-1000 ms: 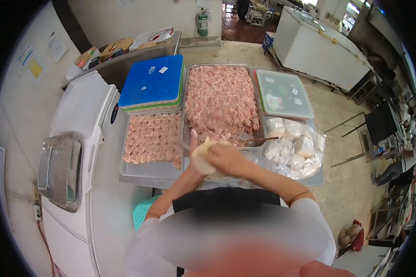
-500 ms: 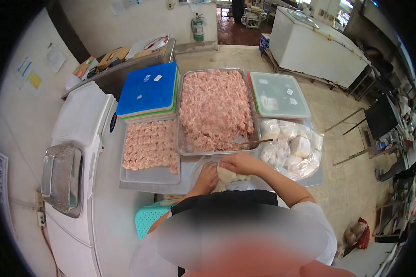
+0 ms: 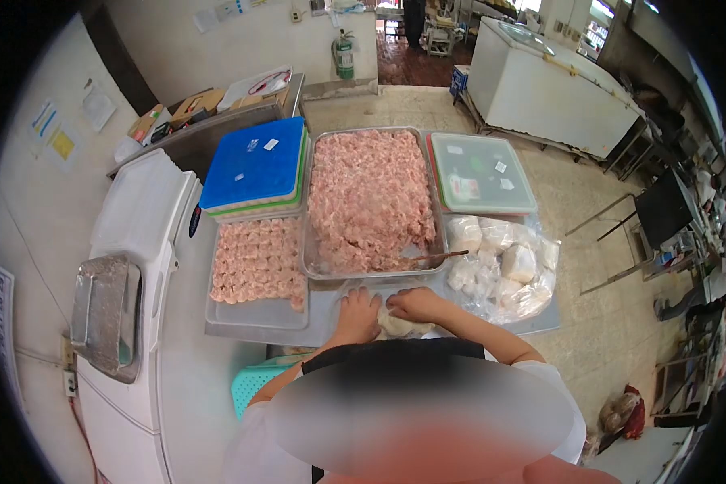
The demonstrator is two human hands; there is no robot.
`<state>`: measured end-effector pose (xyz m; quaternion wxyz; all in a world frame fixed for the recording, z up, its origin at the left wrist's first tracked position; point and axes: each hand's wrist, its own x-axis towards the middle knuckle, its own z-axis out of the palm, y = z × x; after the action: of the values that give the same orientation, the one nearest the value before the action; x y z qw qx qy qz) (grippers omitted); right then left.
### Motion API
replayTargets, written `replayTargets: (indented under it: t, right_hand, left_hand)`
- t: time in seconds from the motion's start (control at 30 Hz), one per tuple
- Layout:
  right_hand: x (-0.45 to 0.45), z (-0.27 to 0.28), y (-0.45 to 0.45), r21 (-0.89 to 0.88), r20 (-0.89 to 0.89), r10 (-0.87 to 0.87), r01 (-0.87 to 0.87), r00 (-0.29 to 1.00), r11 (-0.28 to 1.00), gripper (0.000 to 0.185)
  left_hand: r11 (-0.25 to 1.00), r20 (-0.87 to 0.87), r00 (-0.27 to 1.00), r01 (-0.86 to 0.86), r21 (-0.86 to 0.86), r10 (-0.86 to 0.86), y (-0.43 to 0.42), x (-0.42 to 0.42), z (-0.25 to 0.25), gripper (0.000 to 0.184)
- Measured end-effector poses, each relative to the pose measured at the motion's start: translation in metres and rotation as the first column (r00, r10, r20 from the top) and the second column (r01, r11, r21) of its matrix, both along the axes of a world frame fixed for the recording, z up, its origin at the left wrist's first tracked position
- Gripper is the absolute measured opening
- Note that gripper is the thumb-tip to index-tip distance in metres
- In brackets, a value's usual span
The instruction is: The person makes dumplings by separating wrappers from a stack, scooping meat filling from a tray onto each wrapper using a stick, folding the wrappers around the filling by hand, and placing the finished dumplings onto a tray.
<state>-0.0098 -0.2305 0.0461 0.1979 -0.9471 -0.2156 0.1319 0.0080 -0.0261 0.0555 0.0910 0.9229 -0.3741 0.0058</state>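
Note:
A stack of pale, thin dough lies at the table's front edge, under and beside my right hand, whose fingers are pressed together on it. Left of it, my left hand rests palm down with fingers spread, on or by a clear plastic sheet; it holds nothing visible. Just beyond both hands is a metal tray of ground meat, a thin utensil lying across its near right corner. Rows of small meat-filled dumplings fill most of a clear tray on the left.
Blue-lidded containers stand at the back left, a pale-lidded container at the back right. A plastic bag of white packets lies on the right. Left is a white freezer bearing a metal pan. Below the table sits a turquoise basket.
Both hands have come down from the meat tray's near edge to the table front, bringing the pale dough. They have moved apart, and my left fingers now lie spread. The camera view has shifted slightly.

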Motion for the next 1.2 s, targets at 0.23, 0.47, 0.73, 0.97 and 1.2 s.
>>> replayTargets:
  t: [0.23,0.47,0.73,0.97,1.2]
  right_hand:
    - [-0.009,-0.021,-0.015,0.181,0.082,-0.084,0.069,0.993,0.981,0.029]
    - [-0.006,0.052,0.014,0.237,0.093,-0.064,0.041,0.994,0.971,0.029]
    - [0.025,0.042,0.036,0.189,0.103,-0.010,-0.010,0.995,0.982,0.027]
    - [0.037,0.103,0.036,0.609,-0.376,-0.134,0.354,0.917,0.710,0.024]
    - [0.020,-0.012,0.032,0.291,0.014,-0.090,0.082,0.996,0.953,0.017]
  left_hand:
    - [0.880,-0.195,0.979,-0.139,-0.455,0.053,0.045,0.035,-0.002,0.038]
    - [0.769,-0.270,0.946,-0.306,-0.561,0.180,0.087,0.025,0.025,0.051]
    - [0.335,-0.539,0.842,-0.501,-0.798,-0.027,0.093,0.038,0.054,0.050]
    - [0.323,-0.549,0.767,-0.455,-0.830,-0.332,0.067,0.057,0.087,0.050]
    - [0.213,-0.579,0.656,-0.554,-0.805,-0.484,0.051,0.058,0.109,0.053]
